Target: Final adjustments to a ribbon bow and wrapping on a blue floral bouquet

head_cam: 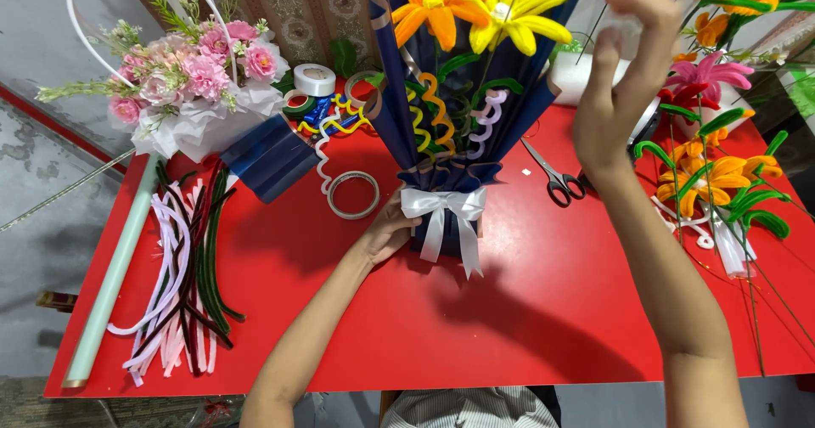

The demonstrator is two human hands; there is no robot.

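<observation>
Holding a nearly finished pipe-cleaner bouquet [454, 97] upright at the centre of the red counter [509, 309].

Wrapping looks done: navy pleated paper is gathered and a white ribbon bow [443, 211] is tied at the neck, orange and yellow flowers and curled stems standing inside; any last trimming or filling seems all that is left. Left hand [389, 231] is curled around the base beside the bow. Right hand [620, 80], raised at upper right, pinches something pale, too blurred to name. Scissors [556, 177] lie just right of the bouquet, a tape ring [353, 194] left of it, loose pipe cleaners [182, 275] at lower left, a pink flower basket [191, 80] upper left, spare flowers [717, 165] crowding the right edge.
</observation>
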